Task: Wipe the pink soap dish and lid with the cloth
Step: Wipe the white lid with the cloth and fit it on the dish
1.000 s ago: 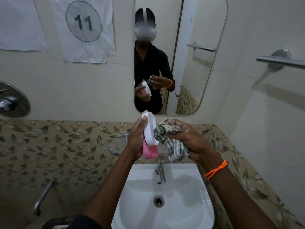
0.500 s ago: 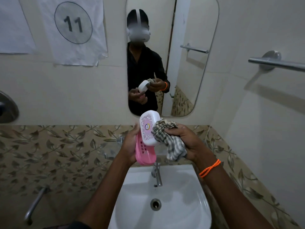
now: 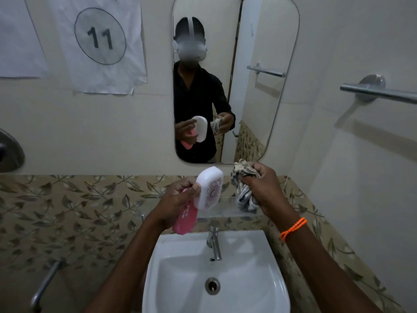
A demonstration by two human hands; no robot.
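My left hand [image 3: 178,201] grips both the pink soap dish [image 3: 184,219] and its white lid [image 3: 208,188] above the sink. The lid stands upright with its patterned top facing me; the pink dish hangs below it, slotted base towards me. My right hand [image 3: 262,190] holds a bunched checked cloth [image 3: 242,186] a little to the right of the lid. A small gap separates cloth and lid.
A white sink [image 3: 255,251] with a chrome tap [image 3: 214,243] lies below my hands. A clear glass shelf [image 3: 225,211] runs along the wall behind them. A mirror [image 3: 259,37] hangs above, a towel bar [image 3: 381,92] at right, a metal pipe [image 3: 45,285] at lower left.
The cloth has come away from the lid and moved right, leaving a gap. My left hand has turned the lid so its patterned top faces me more fully.
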